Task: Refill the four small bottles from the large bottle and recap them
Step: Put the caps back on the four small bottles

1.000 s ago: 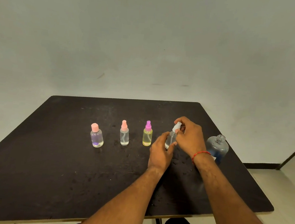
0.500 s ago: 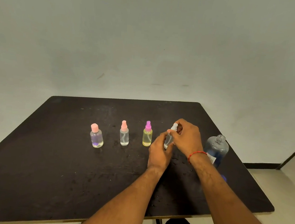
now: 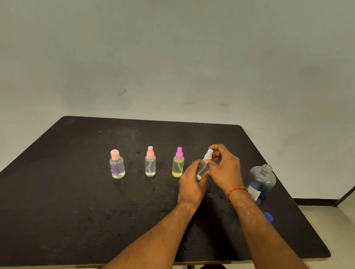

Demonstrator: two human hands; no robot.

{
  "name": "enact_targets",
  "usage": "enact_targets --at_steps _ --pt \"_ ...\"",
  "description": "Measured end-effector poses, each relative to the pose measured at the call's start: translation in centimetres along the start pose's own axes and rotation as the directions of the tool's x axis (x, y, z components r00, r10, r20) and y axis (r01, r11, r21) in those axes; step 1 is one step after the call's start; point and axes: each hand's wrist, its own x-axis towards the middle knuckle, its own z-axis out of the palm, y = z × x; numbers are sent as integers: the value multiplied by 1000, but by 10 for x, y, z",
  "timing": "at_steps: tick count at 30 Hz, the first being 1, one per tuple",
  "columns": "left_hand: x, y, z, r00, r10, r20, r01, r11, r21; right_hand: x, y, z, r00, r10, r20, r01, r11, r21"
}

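While left hand [image 3: 191,184] grips fourth bottle [image 3: 203,170] low, right end of row on bench [image 3: 62,189], right hand [image 3: 225,171] fingers [image 3: 218,147] pinch cap [image 3: 209,155]. I judge it light, thin-walled, slick: hold body, twist cap.

Base of clear small bottle [image 3: 203,170] hidden behind left hand [image 3: 190,184], blue cap [image 3: 269,217] half behind right forearm [image 3: 256,225], large bottle [image 3: 262,179] label [image 3: 253,192] unreadable

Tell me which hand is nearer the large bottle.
Right. The right hand, pinching the white cap, sits just left of the large bottle. The left hand grips the small bottle, farther left beyond the right hand.
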Motion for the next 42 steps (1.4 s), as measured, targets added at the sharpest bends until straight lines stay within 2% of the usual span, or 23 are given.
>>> enact_targets --at_steps 3,7,10,15,20,25,29,32,35,37,42 --pt "-1 2 -1 1000 9 -6 -9 1000 2 -1 1 -2 1000 -10 -9 9 1000 -18" --pt "-3 4 -1 1000 -5 11 5 1000 -26 0 2 -1 997 -19 70 17 999 30" --pt "-2 4 -1 1000 3 0 -3 1000 -20 2 1 2 1000 -7 18 7 999 36" --pt "-3 4 0 1000 4 -9 -4 1000 0 4 -3 6 1000 20 -21 -21 999 -49" --pt "-2 4 -1 1000 5 -1 -5 1000 27 4 1 -1 994 9 112 -17 997 75" --pt "-3 4 -1 1000 -2 2 2 999 52 -1 -2 4 1000 8 -3 -8 999 42" --pt "-3 4 -1 1000 -22 -8 22 999 41 -1 -3 9 998 43 -39 -40 997 69" --pt "-3 3 -1 1000 -2 -10 3 999 52 2 1 6 999 12 50 -14 998 55" --pt "-2 3 0 1000 15 9 -15 997 73 4 8 4 991 38 129 -47 997 67" --pt "-1 2 0 1000 7 11 -8 997 74 4 12 6 993 48 109 -54 997 50" --pt "-2 0 -1 1000 -9 -1 9 996 87 1 8 17 995 79 -63 -77 996 34"
